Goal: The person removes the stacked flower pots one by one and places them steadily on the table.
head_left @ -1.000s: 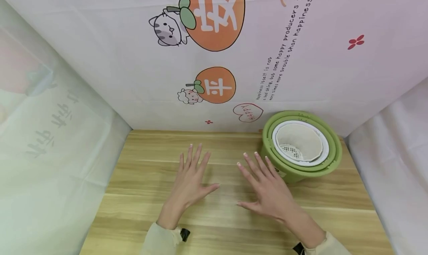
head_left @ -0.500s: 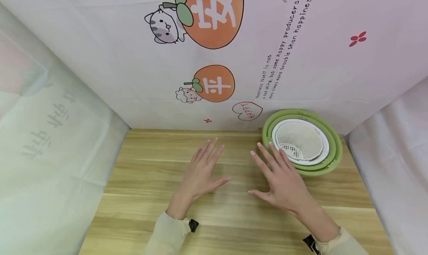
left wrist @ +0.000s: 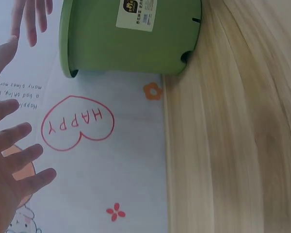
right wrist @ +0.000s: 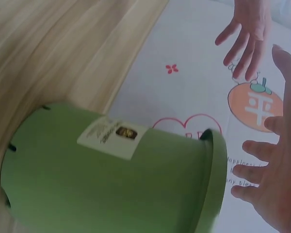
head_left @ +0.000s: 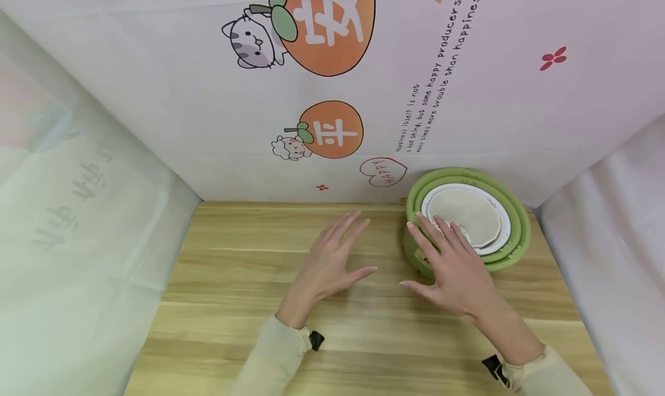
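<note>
Nested green flower pots [head_left: 419, 256] stand upright at the back right of the table, with a white pot [head_left: 464, 208] set inside them. A pale label [right wrist: 114, 138] is stuck on the outer green wall. My right hand [head_left: 459, 275], fingers spread, overlaps the near left rim in the head view. In the right wrist view, a gap shows between that hand and the pot's rim [right wrist: 214, 179]. My left hand [head_left: 328, 267] hovers over the table left of the pots, fingers extended and thumb out, holding nothing. The left wrist view shows the green pot [left wrist: 126, 53] beyond its fingertips.
The pale wood table [head_left: 249, 280] ends at a white printed cloth [head_left: 234, 130] hung behind it. Plain white cloth sides [head_left: 613, 223] close in left and right. The pots stand near the back cloth and the right side.
Both hands have moved right and slightly away from the body, the right one coming over the pots' near rim in the head view. The pots stay in place.
</note>
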A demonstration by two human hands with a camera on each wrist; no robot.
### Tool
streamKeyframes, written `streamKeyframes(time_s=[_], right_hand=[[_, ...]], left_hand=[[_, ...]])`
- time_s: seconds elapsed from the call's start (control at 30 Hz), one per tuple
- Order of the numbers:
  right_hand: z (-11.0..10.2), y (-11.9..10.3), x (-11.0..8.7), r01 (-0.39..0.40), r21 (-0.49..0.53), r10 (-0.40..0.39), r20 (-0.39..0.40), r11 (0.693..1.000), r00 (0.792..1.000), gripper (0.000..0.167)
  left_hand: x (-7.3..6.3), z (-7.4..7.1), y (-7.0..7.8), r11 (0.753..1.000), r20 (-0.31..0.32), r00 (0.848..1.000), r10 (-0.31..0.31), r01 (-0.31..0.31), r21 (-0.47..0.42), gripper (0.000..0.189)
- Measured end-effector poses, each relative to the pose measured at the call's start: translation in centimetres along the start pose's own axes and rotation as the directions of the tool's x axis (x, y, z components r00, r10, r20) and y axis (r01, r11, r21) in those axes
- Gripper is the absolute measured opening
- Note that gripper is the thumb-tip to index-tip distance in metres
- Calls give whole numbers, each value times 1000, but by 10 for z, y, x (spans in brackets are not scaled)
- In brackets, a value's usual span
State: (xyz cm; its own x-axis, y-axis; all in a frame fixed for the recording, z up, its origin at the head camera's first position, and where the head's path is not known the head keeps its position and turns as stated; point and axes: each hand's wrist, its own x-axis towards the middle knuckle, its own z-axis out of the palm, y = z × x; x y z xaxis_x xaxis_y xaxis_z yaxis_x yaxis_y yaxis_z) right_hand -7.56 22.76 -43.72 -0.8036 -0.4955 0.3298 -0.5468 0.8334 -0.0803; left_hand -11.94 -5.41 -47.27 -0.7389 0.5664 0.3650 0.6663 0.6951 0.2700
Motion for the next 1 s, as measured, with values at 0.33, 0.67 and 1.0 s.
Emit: streamKeyframes(time_s=[0.33,0.67,1.0], right_hand=[[-11,28,-7,-60,2,60,1,998,998,106],[-23,51,-14,-92,2,92,-11,996,996,105],[-30,74,-28,-125,14,126,-64,992,990,104]], left_hand=[[27,8,12,998,-36,998,58,-59,-32,91],[42,6,21,998,5,998,62,-61,-23,87],[54,9,33,998,77,996,52,-50,-35,85]])
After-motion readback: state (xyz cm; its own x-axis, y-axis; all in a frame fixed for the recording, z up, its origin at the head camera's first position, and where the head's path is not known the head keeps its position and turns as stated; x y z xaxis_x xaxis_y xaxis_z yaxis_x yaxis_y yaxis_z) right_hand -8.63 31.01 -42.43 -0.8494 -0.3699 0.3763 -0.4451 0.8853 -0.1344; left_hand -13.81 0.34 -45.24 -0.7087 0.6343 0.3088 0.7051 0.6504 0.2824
